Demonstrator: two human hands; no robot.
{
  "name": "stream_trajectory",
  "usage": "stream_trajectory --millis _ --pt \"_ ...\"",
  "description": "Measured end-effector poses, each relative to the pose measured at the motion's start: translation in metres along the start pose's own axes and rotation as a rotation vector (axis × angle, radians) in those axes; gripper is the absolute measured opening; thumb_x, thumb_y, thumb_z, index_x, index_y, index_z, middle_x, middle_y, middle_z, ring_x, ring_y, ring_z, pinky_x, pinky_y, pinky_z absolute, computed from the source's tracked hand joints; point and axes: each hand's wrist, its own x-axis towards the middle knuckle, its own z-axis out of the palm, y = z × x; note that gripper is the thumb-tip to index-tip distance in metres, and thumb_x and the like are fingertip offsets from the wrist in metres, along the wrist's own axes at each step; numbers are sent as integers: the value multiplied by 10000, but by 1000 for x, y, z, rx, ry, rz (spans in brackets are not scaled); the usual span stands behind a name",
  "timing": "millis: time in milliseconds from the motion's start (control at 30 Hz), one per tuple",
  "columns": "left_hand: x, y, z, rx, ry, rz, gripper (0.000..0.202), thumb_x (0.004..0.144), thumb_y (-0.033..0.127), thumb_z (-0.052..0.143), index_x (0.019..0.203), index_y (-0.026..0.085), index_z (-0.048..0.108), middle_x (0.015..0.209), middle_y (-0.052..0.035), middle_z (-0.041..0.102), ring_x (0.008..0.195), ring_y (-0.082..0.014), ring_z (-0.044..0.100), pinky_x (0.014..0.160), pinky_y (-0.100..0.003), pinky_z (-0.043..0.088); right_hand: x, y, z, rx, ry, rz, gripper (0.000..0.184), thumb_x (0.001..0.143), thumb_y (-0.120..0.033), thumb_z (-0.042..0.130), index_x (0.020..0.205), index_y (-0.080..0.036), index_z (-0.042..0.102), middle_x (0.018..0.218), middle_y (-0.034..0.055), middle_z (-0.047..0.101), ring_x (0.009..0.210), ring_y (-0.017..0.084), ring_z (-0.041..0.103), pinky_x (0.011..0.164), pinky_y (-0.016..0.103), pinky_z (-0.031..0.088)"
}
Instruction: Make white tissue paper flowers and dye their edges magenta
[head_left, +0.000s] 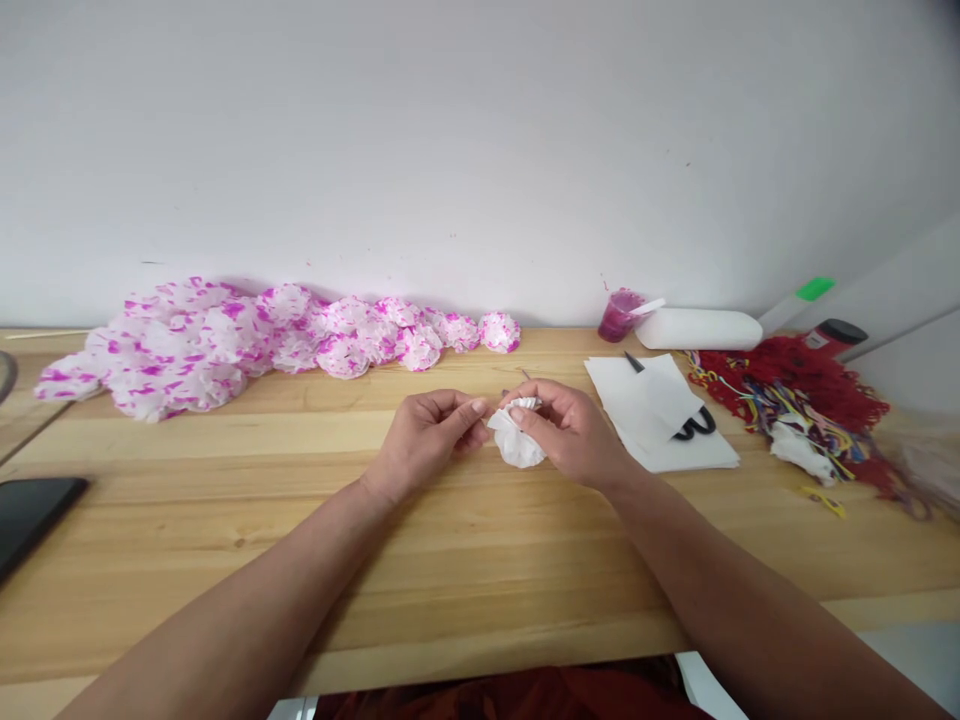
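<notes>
Both hands meet over the middle of the wooden table [450, 560]. My right hand [574, 432] is closed around a small bunch of white pleated tissue paper [517, 440], thumb on top. My left hand [427, 435] pinches the left edge of the same paper with its fingertips. The paper hangs just above the tabletop, partly hidden by my right fingers.
A row of white-and-pink tissue flowers [225, 345] lies along the wall at back left. To the right are white paper sheets [660, 415] with black scissors [694, 428], a pink cup [619, 315], a white bottle [697, 328] and a red yarn pile [802, 395]. A dark phone [30, 510] rests at far left.
</notes>
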Motion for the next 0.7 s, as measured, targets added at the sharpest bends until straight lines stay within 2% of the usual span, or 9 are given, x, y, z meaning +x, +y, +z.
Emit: stream_trajectory --millis 100,267,433,567,700 --pt "0 -2 0 32 -9 31 436 862 544 647 732 135 721 614 -40 681 538 -118 559 551 -243 450 1 2 -1 -6 10 -14 211 871 -360 642 975 -180 679 741 0 632 581 111 541 511 216 441" --pt "3 -7 0 -68 0 50 385 835 497 701 967 140 757 736 -48 730 604 -127 599 588 -244 480 1 2 -3 -31 26 -54 199 890 -341 628 1004 -188 685 762 -3 633 584 105 538 514 210 429" --pt "0 -4 -1 52 7 14 441 844 562 666 783 133 750 679 -53 703 561 -125 558 531 -239 434 0 0 -2 -139 41 -97 194 896 -316 614 1019 -188 695 837 17 677 643 121 585 561 229 456" --pt "-3 0 0 176 -84 30 399 821 523 706 949 156 792 792 -43 742 609 -129 567 549 -231 425 -2 1 0 -259 42 -171 186 917 -275 583 1038 -201 702 993 42 713 780 150 646 645 252 493" --pt "-4 -1 2 259 -91 9 371 833 495 687 838 140 795 654 -16 675 553 -110 490 500 -223 350 -3 3 2 -377 78 -291 190 912 -220 583 1064 -217 698 1056 47 720 937 190 666 761 298 520"
